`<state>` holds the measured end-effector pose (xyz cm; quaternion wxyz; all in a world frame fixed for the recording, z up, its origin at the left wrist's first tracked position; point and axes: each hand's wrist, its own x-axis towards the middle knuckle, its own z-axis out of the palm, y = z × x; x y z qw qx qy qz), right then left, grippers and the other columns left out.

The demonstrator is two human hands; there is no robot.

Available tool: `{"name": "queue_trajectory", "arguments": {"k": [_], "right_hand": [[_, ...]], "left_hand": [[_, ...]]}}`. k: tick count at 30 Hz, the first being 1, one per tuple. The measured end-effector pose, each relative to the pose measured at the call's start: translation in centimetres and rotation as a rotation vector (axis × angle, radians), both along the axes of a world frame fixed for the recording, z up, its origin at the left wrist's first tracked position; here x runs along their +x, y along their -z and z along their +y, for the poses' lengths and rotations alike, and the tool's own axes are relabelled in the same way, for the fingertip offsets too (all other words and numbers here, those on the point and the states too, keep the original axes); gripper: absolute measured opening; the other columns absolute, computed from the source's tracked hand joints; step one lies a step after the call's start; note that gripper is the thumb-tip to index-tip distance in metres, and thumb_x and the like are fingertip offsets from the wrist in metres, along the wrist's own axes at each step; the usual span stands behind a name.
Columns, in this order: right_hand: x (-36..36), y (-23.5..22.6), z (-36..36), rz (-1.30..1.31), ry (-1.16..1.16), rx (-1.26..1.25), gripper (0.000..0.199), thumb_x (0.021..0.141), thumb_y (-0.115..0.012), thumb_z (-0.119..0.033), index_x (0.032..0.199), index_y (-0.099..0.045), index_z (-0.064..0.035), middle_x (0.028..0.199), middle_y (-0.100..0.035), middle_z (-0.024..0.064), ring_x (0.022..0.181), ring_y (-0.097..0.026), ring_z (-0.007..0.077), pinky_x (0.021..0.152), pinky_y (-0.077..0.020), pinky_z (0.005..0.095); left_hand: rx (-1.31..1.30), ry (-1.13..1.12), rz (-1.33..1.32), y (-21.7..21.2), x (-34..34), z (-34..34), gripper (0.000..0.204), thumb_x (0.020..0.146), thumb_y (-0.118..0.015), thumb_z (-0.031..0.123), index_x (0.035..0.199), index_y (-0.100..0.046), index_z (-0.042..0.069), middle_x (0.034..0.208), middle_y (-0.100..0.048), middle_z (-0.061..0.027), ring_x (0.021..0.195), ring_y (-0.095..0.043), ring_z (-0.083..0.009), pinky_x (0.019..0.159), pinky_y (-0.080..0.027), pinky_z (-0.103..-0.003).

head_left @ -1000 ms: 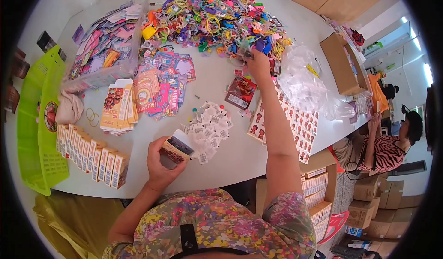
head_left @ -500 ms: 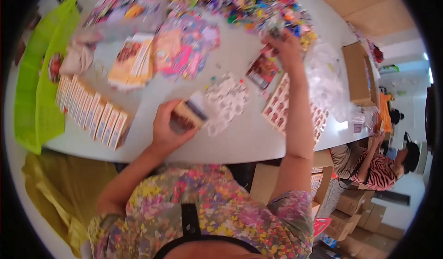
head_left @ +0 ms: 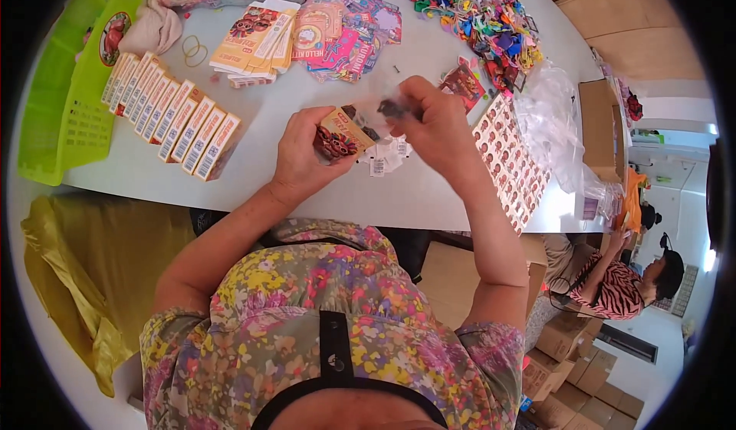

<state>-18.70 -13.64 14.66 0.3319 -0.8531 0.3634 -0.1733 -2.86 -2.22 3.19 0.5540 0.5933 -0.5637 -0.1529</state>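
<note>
My left hand [head_left: 297,154] holds a small orange and brown printed box [head_left: 337,139] over the near middle of the table, its fingers wrapped round the sides. At the box's upper right end, my right hand [head_left: 441,132] pinches a small clear packet [head_left: 392,109] with something dark inside, slightly blurred. Whether the packet has entered the box I cannot tell. Small white printed labels [head_left: 382,160] lie beneath the hands, partly hidden. Beyond my right hand rests a red printed card [head_left: 462,86], and beside my right forearm is a sheet of round stickers [head_left: 512,162].
Filled boxes [head_left: 172,122] stand in a row at left, beside a green basket [head_left: 57,127]. Flat cartons [head_left: 257,43], pink and purple cards [head_left: 349,35] and a heap of colourful trinkets [head_left: 491,16] lie farther back. Clear bags [head_left: 548,116] and a cardboard box [head_left: 600,123] are right; another person [head_left: 613,280] sits beyond.
My right hand has come back from the trinket heap to the box, bringing the clear packet. My left hand with the box has shifted slightly right, and the view has tilted downward.
</note>
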Motion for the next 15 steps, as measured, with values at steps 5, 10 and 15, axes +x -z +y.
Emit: {"name": "queue_trajectory", "arguments": {"k": [5, 10, 15], "right_hand": [[1.0, 0.0, 1.9, 0.359, -0.107, -0.278, 0.018, 0.076, -0.058, 0.000, 0.093, -0.058, -0.0024, 0.076, -0.063, 0.0242, 0.074, -0.061, 0.0426, 0.065, -0.0478, 0.0499], [0.8, -1.9, 0.9, 0.140, -0.159, -0.062, 0.033, 0.077, -0.069, -0.008, 0.108, -0.059, -0.0022, 0.078, -0.066, 0.0185, 0.068, -0.064, 0.0327, 0.064, -0.0505, 0.0400], [0.3, -1.3, 0.4, 0.005, -0.118, 0.107, 0.031, 0.077, -0.073, -0.009, 0.105, -0.064, -0.0017, 0.083, -0.067, 0.0148, 0.069, -0.063, 0.0208, 0.064, -0.0495, 0.0312]], "left_hand": [[-0.014, 0.006, -0.039, 0.3, 0.1, 0.4, 0.069, 0.059, -0.084, 0.010, 0.118, -0.049, 0.003, 0.109, -0.057, -0.0154, 0.100, -0.057, -0.0325, 0.086, -0.049, -0.038], [0.011, -0.006, 0.044, 0.4, -0.1, 0.1, 0.068, 0.059, -0.084, 0.009, 0.117, -0.049, 0.002, 0.108, -0.057, -0.0171, 0.097, -0.060, -0.0328, 0.083, -0.051, -0.037], [0.015, -0.006, 0.046, 0.3, 0.0, 0.0, 0.068, 0.060, -0.084, 0.008, 0.117, -0.049, 0.002, 0.107, -0.056, -0.0161, 0.095, -0.061, -0.0307, 0.081, -0.052, -0.035]]}}
